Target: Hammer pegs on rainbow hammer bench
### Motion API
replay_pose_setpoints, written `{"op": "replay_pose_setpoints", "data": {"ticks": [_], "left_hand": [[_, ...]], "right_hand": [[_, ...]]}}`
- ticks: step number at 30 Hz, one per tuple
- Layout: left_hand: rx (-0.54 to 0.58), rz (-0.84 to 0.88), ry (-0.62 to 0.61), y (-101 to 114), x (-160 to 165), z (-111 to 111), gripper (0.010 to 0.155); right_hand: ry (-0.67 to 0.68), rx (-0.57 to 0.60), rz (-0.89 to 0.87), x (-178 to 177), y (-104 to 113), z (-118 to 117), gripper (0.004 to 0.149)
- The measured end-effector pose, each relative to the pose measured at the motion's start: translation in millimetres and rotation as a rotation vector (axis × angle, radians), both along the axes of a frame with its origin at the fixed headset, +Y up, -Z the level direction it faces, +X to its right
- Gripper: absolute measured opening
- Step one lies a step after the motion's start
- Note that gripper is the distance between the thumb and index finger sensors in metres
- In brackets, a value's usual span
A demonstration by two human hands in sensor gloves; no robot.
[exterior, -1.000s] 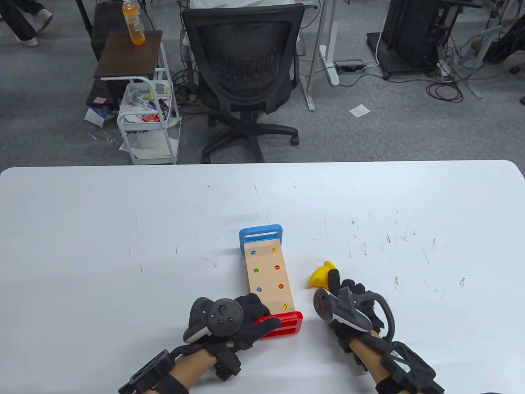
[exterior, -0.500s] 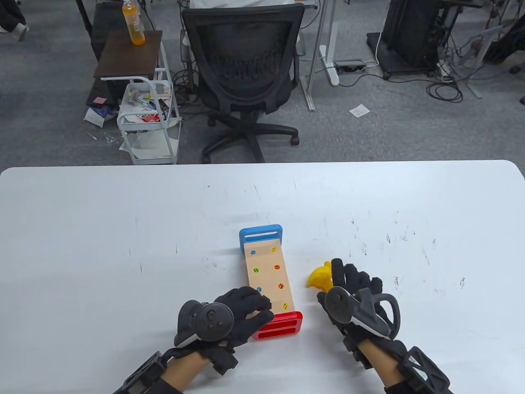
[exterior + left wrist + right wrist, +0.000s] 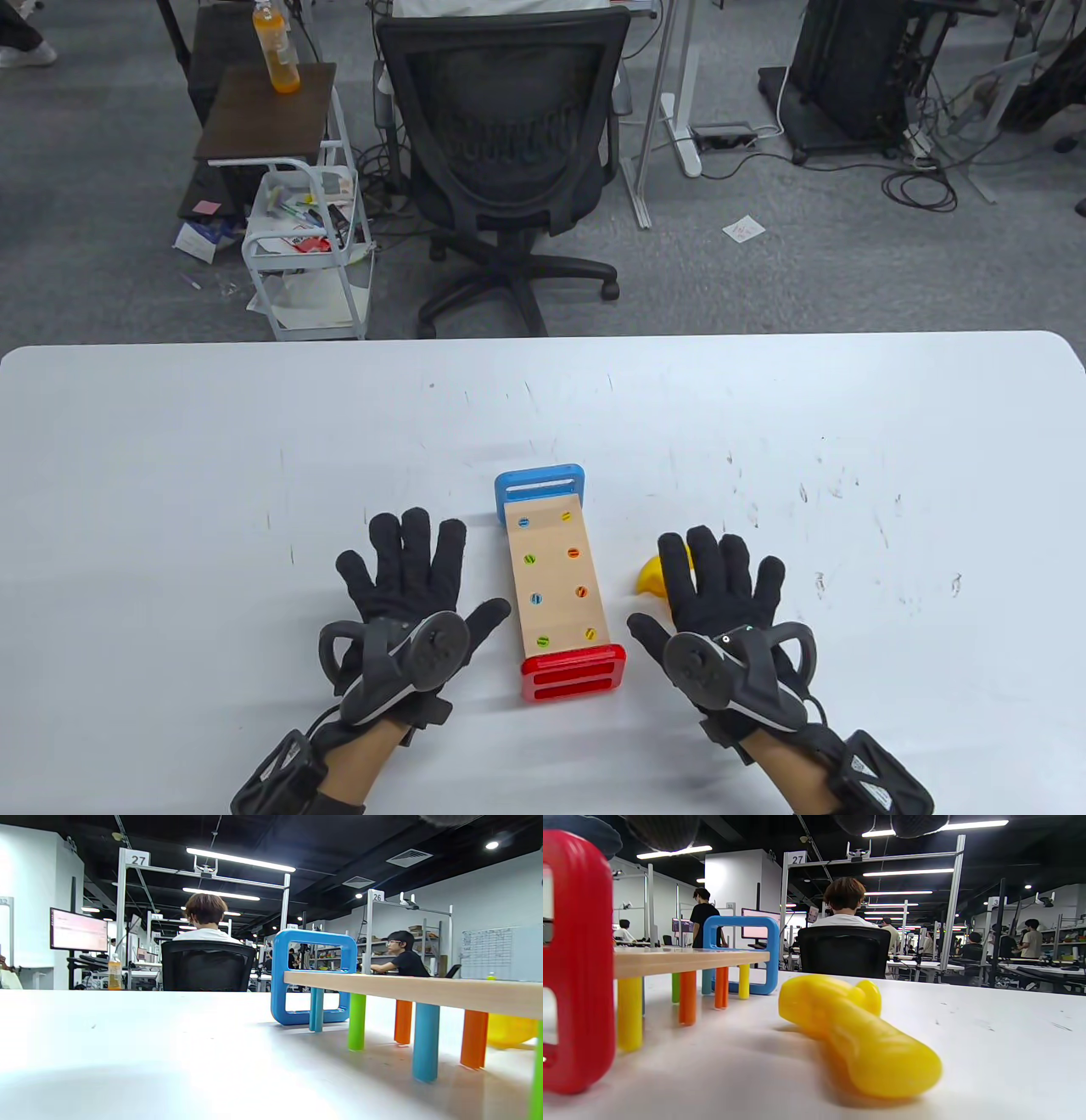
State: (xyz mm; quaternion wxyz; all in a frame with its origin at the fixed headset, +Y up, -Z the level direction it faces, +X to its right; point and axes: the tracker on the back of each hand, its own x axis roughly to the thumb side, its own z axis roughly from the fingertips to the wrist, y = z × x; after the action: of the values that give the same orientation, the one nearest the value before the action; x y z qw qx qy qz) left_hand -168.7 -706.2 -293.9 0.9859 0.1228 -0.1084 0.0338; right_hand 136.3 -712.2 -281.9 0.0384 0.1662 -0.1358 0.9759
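The hammer bench (image 3: 558,577) stands mid-table: a wooden top with a blue end frame (image 3: 540,484) at the far end and a red end frame (image 3: 573,672) at the near end. Its coloured pegs sit flush with the top and hang below it (image 3: 425,1041) (image 3: 688,997). The yellow toy hammer (image 3: 652,576) lies on the table right of the bench, partly hidden under my right hand; it fills the right wrist view (image 3: 857,1031). My left hand (image 3: 407,586) lies flat and spread left of the bench. My right hand (image 3: 717,594) lies flat and spread over the hammer. Neither holds anything.
The white table (image 3: 212,458) carries only the bench and hammer. Beyond its far edge stand a black office chair (image 3: 501,136), a white wire cart (image 3: 305,246) and a side table with an orange bottle (image 3: 276,51).
My left hand let go of the bench's red end, moved left and spread flat on the table. My right hand opened and flattened over the hammer, which stays on the table.
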Motion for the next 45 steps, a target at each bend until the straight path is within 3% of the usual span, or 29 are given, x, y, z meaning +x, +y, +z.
{"op": "replay_pose_setpoints", "data": {"ticks": [6, 17, 45], "left_hand": [[0.01, -0.163, 0.023, -8, 7, -1, 0.094], [-0.043, -0.155, 0.033, -14, 3, -5, 0.093], [-0.092, -0.214, 0.026, -21, 8, -5, 0.092]], "right_hand": [[-0.001, 0.01, 0.032, -1, 3, 0, 0.089], [-0.057, -0.071, 0.099, 2, -3, -7, 0.089], [-0.068, -0.127, 0.124, 1, -2, -6, 0.089]]}}
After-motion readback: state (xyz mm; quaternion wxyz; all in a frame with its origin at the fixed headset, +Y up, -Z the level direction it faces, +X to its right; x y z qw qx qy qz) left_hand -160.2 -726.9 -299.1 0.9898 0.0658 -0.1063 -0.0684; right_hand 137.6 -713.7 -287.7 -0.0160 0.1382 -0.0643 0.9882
